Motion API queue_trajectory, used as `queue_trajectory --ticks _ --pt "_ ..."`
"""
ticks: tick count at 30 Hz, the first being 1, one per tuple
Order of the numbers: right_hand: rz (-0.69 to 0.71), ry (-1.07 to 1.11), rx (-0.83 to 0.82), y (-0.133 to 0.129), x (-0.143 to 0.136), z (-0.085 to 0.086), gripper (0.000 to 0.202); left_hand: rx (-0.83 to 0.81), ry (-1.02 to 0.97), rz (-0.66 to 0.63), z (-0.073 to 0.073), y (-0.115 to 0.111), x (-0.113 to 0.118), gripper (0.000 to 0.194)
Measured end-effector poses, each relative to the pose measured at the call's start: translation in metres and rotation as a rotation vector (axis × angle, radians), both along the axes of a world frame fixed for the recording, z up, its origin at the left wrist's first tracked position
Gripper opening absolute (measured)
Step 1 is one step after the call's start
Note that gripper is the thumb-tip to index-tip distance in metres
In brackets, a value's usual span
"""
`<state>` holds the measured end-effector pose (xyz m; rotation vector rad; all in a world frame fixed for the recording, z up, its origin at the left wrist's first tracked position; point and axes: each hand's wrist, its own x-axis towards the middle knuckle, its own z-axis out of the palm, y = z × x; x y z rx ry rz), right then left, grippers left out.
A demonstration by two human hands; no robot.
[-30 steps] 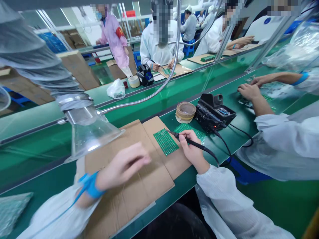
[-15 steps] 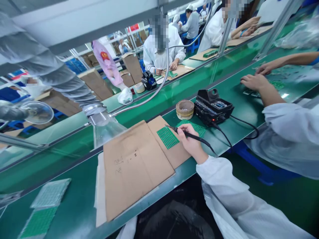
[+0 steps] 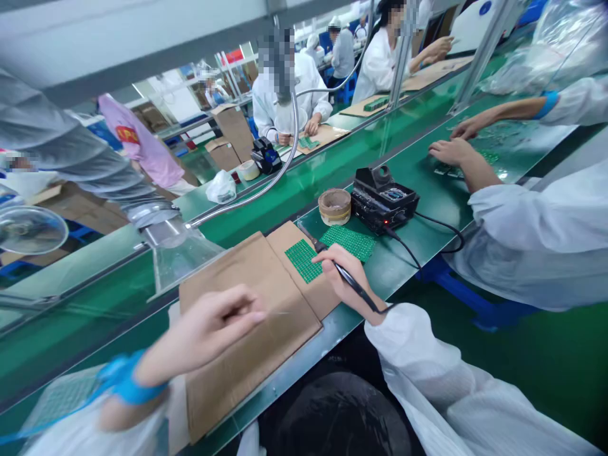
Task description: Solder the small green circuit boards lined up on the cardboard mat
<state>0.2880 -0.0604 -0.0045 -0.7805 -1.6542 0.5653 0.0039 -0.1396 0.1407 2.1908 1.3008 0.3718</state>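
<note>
My right hand [image 3: 346, 272] grips a soldering iron [image 3: 357, 290] by its black handle, its tip pointing up and left over the far edge of a green circuit board panel [image 3: 304, 261]. That panel lies on a piece of cardboard [image 3: 279, 237]. Against my right hand's far side are more green panels [image 3: 351, 240]. My left hand [image 3: 221, 323] is above a larger cardboard sheet [image 3: 251, 373], thumb and curled fingers closed; a faint thin wire [image 3: 284, 312] extends from them to the right. A blue wrist strap [image 3: 135, 380] circles the left wrist.
A black soldering station [image 3: 387, 199] with a lit red light and cable stands beyond my right hand, beside a tan ring-shaped roll [image 3: 335, 208]. A clear fume hood [image 3: 178, 250] hangs at the back. At right, a co-worker's hands [image 3: 458, 152] handle boards. A wrapped panel [image 3: 54, 402] lies at lower left.
My left hand has come into view from the lower left, over the large cardboard. The soldering iron's tip has shifted to the panel's far edge. The whole view has turned slightly right.
</note>
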Motion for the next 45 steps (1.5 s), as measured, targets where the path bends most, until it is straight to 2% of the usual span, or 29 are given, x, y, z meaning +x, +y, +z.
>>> queue_trajectory --ticks 3,6,9,12,14,18,19,21,24,27,30,37,45 --pt "-0.001 -0.061 0.037 -0.011 -0.010 -0.002 0.043 -0.020 -0.149 0.033 -0.047 0.049 0.037 0.031" --pt "-0.039 -0.144 0.034 -0.010 -0.017 -0.004 0.031 -0.042 -0.258 0.066 -0.077 0.073 0.058 0.028" --pt "-0.041 -0.219 0.028 0.001 -0.013 -0.005 0.022 -0.150 -0.316 0.096 -0.089 0.078 0.055 0.029" --pt "-0.056 -0.314 0.044 0.010 0.001 -0.007 0.022 -0.277 -0.342 0.145 -0.094 0.078 0.038 0.032" --pt "-0.077 -0.354 0.029 0.012 0.012 -0.010 0.022 -0.224 -0.326 0.174 -0.098 0.083 0.025 0.030" --pt "-0.090 -0.296 -0.069 0.008 0.023 -0.016 0.005 0.059 -0.356 0.288 -0.111 0.110 0.006 0.024" --pt "-0.093 -0.264 -0.105 0.007 0.024 -0.018 0.012 0.103 -0.377 0.314 -0.117 0.119 0.004 0.022" --pt "-0.091 -0.195 -0.199 0.005 0.024 -0.021 0.027 0.133 -0.414 0.357 -0.128 0.132 0.001 0.018" --pt "-0.113 -0.104 -0.337 0.004 0.021 -0.025 0.028 0.084 -0.429 0.391 -0.143 0.142 -0.003 0.018" --pt "-0.197 -0.079 -0.378 0.005 0.020 -0.026 0.018 0.075 -0.432 0.411 -0.150 0.141 -0.006 0.018" --pt "-0.249 -0.063 -0.382 0.005 0.020 -0.027 0.010 0.093 -0.431 0.433 -0.150 0.139 -0.009 0.016" --pt "-0.259 -0.088 -0.365 0.004 0.018 -0.029 0.013 0.093 -0.410 0.404 -0.150 0.139 -0.010 0.014" --pt "-0.226 -0.171 -0.358 0.006 0.017 -0.023 0.012 0.059 -0.341 0.393 -0.149 0.138 -0.009 0.017"
